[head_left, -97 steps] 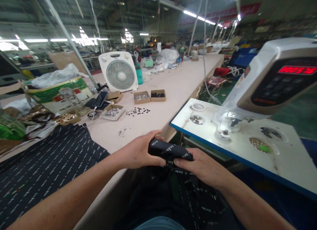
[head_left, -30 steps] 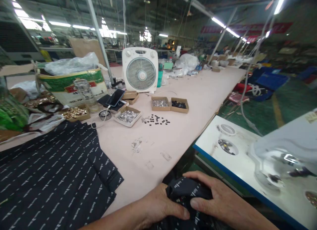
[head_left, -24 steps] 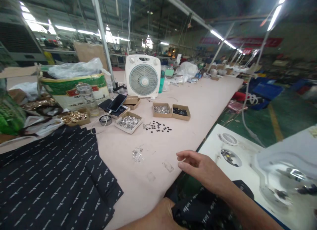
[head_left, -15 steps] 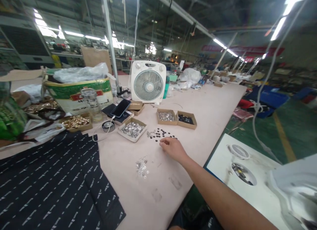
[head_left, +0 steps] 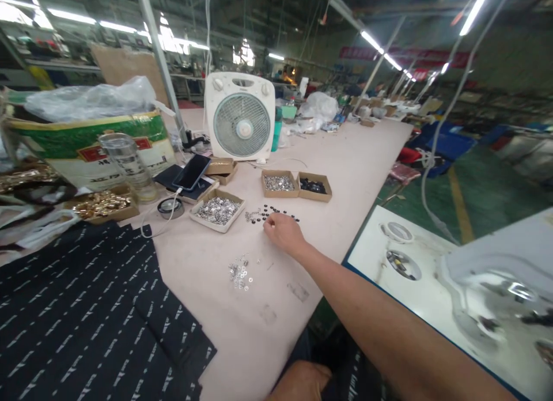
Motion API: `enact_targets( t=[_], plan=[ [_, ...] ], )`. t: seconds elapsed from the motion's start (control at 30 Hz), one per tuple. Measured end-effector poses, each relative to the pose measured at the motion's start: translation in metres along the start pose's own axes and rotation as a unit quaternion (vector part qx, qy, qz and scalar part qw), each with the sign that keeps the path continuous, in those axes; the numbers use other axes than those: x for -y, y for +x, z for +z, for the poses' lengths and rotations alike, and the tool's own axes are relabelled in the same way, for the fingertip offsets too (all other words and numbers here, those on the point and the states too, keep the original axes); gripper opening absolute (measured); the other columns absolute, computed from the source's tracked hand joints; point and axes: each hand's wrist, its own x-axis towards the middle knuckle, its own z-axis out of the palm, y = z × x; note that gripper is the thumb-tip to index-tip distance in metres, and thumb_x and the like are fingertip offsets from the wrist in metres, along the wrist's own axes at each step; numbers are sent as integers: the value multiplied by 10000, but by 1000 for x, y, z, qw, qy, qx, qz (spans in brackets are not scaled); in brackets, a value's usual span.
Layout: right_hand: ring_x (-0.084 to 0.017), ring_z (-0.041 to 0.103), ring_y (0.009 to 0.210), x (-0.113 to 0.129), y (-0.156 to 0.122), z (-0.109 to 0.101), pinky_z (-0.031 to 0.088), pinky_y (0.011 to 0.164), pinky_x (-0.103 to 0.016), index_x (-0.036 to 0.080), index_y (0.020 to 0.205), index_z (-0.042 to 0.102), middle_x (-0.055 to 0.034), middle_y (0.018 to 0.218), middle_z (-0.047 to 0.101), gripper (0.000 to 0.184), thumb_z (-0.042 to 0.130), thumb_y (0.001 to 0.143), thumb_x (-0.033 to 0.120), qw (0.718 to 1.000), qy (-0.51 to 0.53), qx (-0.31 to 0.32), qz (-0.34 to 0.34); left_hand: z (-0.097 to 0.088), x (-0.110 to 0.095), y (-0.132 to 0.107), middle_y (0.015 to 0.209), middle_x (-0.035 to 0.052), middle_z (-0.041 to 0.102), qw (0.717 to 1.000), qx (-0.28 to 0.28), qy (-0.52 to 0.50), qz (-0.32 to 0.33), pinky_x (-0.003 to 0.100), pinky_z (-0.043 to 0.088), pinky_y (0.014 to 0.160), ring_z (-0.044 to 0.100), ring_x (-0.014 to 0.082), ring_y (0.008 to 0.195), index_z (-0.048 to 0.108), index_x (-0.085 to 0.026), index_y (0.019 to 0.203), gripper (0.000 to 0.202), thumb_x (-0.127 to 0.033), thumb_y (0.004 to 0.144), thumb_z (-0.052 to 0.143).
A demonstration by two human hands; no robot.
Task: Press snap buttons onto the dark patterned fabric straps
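Note:
My right hand (head_left: 283,233) reaches over the table with its fingers pinched together, right at a scatter of small black snap buttons (head_left: 271,210). Whatever lies between its fingertips is too small to make out. Low in the view, my left hand (head_left: 302,381) is closed on a dark printed fabric piece (head_left: 356,375), partly cut off by the frame edge. Small clear and silver rings (head_left: 238,274) lie loose nearer to me. Beyond the right hand stand a box of silver snap parts (head_left: 279,184) and a box of black ones (head_left: 314,186).
A larger tray of silver parts (head_left: 217,211) sits left of the right hand, near a phone (head_left: 193,172) and a glass jar (head_left: 129,167). Dark printed cloth (head_left: 95,320) covers the left side. A white fan (head_left: 241,116) stands behind; a white machine (head_left: 496,286) is at right.
The camera view has shifted, so the table things sit higher and further left. My right hand has moved slightly forward among the black snaps. More of my left hand shows at the bottom.

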Motion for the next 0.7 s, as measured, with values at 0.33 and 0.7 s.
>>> enact_targets(
  t=[0.33,0.7],
  plan=[
    [-152,669,636,-58,-240,-59,459,574,-222,169,732,683,-20,688,742,80,655,768,235,933,302,133,143,15,-18,-23,680,-31,500,912,-1,367,182,247,283,541,467,92,609,443,-168,630,195,-147,684,629],
    [-145,687,640,-39,-395,-77,521,599,-236,207,857,655,8,770,734,113,701,773,267,881,399,10,255,63,-51,-69,735,14,539,652,-6,632,419,356,311,604,447,175,662,609,-143,934,163,-156,979,453]
  ],
)
